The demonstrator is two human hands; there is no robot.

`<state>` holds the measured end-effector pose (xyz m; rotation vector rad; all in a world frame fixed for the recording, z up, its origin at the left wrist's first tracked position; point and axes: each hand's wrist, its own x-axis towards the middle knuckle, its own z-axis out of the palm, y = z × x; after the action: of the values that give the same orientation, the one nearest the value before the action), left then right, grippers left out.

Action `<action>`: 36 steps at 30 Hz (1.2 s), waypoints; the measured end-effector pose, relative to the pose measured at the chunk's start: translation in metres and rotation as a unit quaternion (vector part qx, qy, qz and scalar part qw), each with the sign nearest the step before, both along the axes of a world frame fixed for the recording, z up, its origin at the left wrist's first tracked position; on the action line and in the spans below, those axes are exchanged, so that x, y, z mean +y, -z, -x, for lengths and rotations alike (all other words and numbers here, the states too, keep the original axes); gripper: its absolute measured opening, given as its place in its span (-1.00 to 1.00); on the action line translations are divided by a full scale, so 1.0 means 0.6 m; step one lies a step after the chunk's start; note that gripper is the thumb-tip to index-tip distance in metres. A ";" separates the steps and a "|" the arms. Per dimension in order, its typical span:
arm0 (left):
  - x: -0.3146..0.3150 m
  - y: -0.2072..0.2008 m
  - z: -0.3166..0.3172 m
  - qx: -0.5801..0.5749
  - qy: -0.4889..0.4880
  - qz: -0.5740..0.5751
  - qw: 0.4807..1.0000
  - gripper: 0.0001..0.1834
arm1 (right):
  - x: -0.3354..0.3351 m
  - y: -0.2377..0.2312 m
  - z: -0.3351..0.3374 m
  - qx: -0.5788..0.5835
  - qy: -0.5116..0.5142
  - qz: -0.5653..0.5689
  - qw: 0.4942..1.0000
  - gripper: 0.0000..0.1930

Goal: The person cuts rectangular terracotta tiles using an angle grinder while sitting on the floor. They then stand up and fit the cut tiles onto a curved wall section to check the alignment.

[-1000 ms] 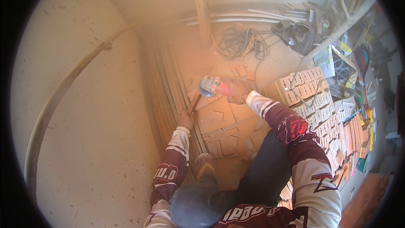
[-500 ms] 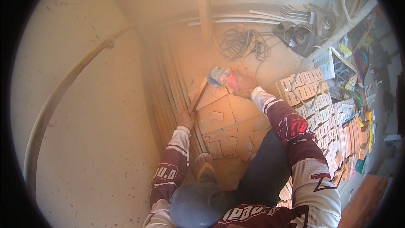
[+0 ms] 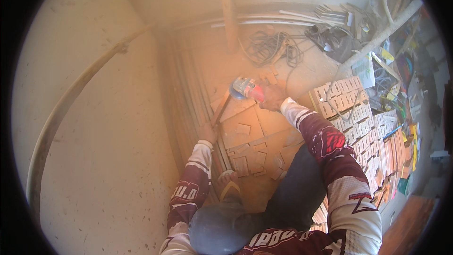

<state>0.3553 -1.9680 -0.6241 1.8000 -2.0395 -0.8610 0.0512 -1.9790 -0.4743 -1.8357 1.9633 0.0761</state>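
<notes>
My right hand point(image 3: 272, 97) is wrapped round the red body of an angle grinder point(image 3: 252, 90). The grinder's disc point(image 3: 237, 89) meets the upper end of a narrow reddish tile strip point(image 3: 221, 108). Gripping the lower end of that strip is my left hand point(image 3: 207, 133), its fingers closed and partly lost in the haze. The strip stands slanted above a larger flat tile point(image 3: 238, 112) on the floor. Orange dust hangs over the spot and blurs the contact between disc and strip.
Broken tile pieces point(image 3: 255, 158) lie before my sandalled foot point(image 3: 229, 179). Long wooden strips point(image 3: 181, 99) run along the left wall. A wooden post point(image 3: 229, 14) stands beyond the grinder, beside coiled cable point(image 3: 273, 49). Stacked tiles point(image 3: 347, 99) rise at right, under a slanting pole point(image 3: 377, 38).
The grinder has shifted slightly to the left and down along the strip's end. Dust has thickened around the left hand and the wooden strips. Both hands keep their hold.
</notes>
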 end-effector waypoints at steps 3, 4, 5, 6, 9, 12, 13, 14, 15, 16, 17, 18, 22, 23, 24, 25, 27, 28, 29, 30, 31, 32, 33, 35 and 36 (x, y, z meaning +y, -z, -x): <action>0.003 -0.008 0.003 0.003 -0.008 -0.008 1.000 -0.65 | 0.007 -0.004 -0.013 -0.001 -0.037 0.001 0.999 -0.28; 0.002 -0.009 0.003 -0.001 -0.004 -0.010 1.000 -0.65 | 0.008 -0.002 -0.017 0.006 -0.044 0.002 0.999 -0.28; 0.001 -0.007 0.003 -0.004 -0.001 -0.011 1.000 -0.65 | 0.008 -0.002 -0.021 0.013 -0.051 0.003 0.999 -0.28; 0.000 -0.005 0.003 -0.007 0.003 -0.013 1.000 -0.65 | 0.009 0.000 -0.024 0.011 -0.054 0.002 0.999 -0.28; -0.002 0.000 0.002 -0.012 0.007 -0.013 1.000 -0.64 | 0.012 0.011 -0.031 0.008 -0.065 0.004 0.998 -0.28; 0.000 -0.001 0.005 -0.010 0.009 -0.006 1.000 -0.64 | 0.011 0.016 -0.029 0.009 -0.071 0.006 0.997 -0.28; 0.003 -0.002 0.008 -0.011 0.001 0.008 1.000 -0.67 | 0.008 0.015 -0.023 0.005 -0.064 -0.001 0.998 -0.27; 0.004 -0.005 0.009 -0.013 -0.010 0.023 1.000 -0.69 | 0.005 0.005 -0.024 0.000 -0.059 -0.006 0.998 -0.27; 0.005 -0.009 0.008 -0.015 -0.020 0.038 0.999 -0.72 | 0.006 -0.006 -0.024 -0.016 -0.038 -0.004 0.999 -0.25; 0.005 -0.010 0.005 -0.014 -0.021 0.043 0.999 -0.72 | 0.008 -0.018 -0.023 -0.032 -0.017 -0.002 0.999 -0.23; 0.005 -0.010 0.004 -0.012 -0.021 0.049 0.999 -0.72 | 0.009 -0.030 -0.020 -0.047 0.004 0.000 0.999 -0.21; 0.004 -0.011 0.003 -0.010 -0.022 0.054 0.998 -0.72 | 0.008 -0.032 -0.014 -0.059 0.008 0.008 0.998 -0.19; 0.004 -0.013 0.007 0.000 -0.006 -0.021 1.000 -0.61 | 0.015 -0.014 0.020 -0.087 0.020 0.055 0.994 -0.09; 0.002 -0.011 0.006 -0.006 -0.006 -0.018 1.000 -0.61 | 0.016 -0.013 0.023 -0.094 0.020 0.073 0.993 -0.07; 0.002 -0.009 0.003 -0.013 -0.006 -0.015 1.000 -0.62 | 0.017 -0.012 0.025 -0.084 0.023 0.083 0.993 -0.09; 0.001 -0.007 0.000 -0.009 -0.007 -0.014 1.000 -0.62 | 0.017 -0.009 0.027 -0.073 0.025 0.092 0.993 -0.11; 0.002 -0.008 0.003 0.000 -0.006 -0.013 1.000 -0.63 | 0.020 -0.006 0.035 -0.066 0.029 0.106 0.992 -0.14; 0.002 -0.009 0.005 0.004 -0.009 -0.012 1.000 -0.63 | 0.021 -0.004 0.040 -0.071 0.028 0.112 0.991 -0.14; 0.003 -0.009 0.006 0.007 -0.012 -0.011 1.000 -0.63 | 0.021 -0.001 0.044 -0.076 0.027 0.117 0.990 -0.15; 0.003 -0.009 0.008 0.011 -0.014 -0.010 1.000 -0.64 | 0.021 0.001 0.049 -0.079 0.033 0.114 0.990 -0.15; 0.001 -0.009 0.011 0.009 -0.011 -0.015 1.000 -0.64 | 0.020 0.003 0.054 -0.081 0.039 0.111 0.990 -0.14; 0.000 -0.005 0.007 0.005 -0.009 -0.020 1.000 -0.64 | 0.019 0.004 0.052 -0.087 0.044 0.106 0.990 -0.14; -0.002 -0.001 0.004 0.001 -0.008 -0.025 1.000 -0.63 | 0.018 0.004 0.051 -0.097 0.045 0.109 0.988 -0.15; -0.001 0.008 0.002 -0.004 -0.016 -0.003 1.000 -0.67 | 0.018 0.001 0.050 -0.116 0.049 0.112 0.986 -0.18; 0.000 0.012 0.001 -0.006 -0.020 0.007 1.000 -0.68 | 0.017 -0.001 0.048 -0.135 0.065 0.106 0.983 -0.19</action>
<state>0.3549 -1.9682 -0.6313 1.8373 -2.0037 -0.8240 0.0224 -1.9688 -0.4736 -1.7314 1.9512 -0.4168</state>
